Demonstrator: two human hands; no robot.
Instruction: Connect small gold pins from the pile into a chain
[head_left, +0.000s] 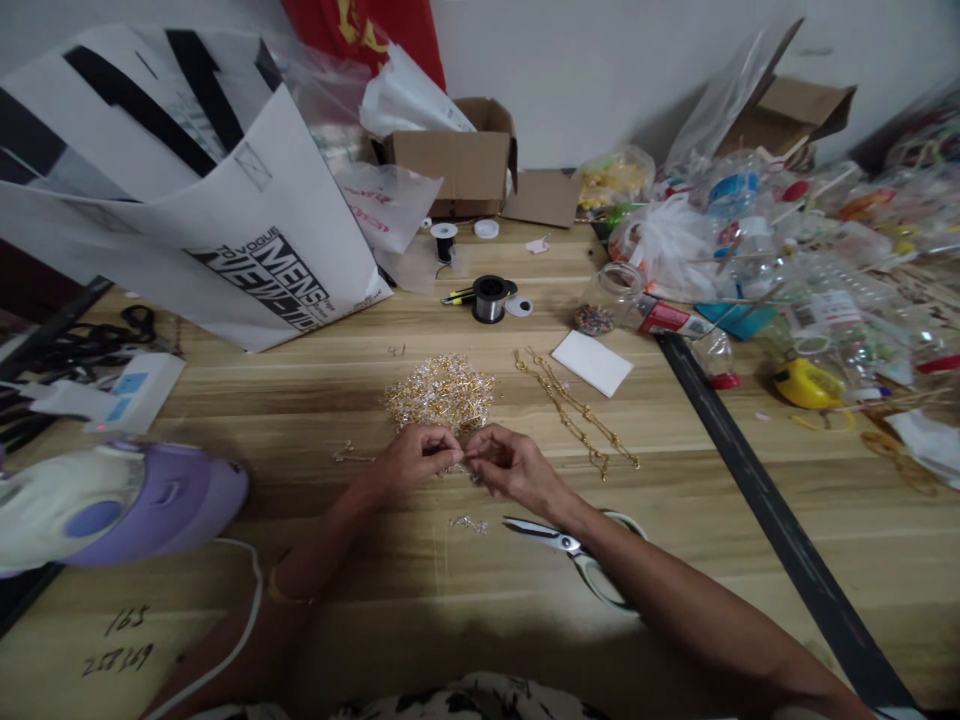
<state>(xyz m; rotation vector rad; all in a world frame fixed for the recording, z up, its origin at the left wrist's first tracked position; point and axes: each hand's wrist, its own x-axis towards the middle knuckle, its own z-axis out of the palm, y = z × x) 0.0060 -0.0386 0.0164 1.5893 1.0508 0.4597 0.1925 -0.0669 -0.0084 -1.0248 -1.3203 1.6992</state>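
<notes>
My left hand (426, 457) and my right hand (510, 462) meet fingertip to fingertip low over the wooden table. Each is closed in a pinch; whatever lies between the fingers is too small to make out. Just beyond them is a heap of gold and silver beads (439, 390). A short silver chain (351, 453) lies left of my left hand, and a small silver cluster (469, 523) sits nearer to me. Scissors (574, 545) with blades apart rest partly under my right forearm. Gold beaded chains (574, 410) stretch out to the right.
Behind the heap stand a wire spool (490, 300) and a black thread spool (444, 242). A folded white paper (592, 362) lies right of them, near a jar of beads (606, 300). A purple-and-white iron (120, 505) and a large white bag (247, 230) occupy the left; plastic bottles (739, 190) crowd the right.
</notes>
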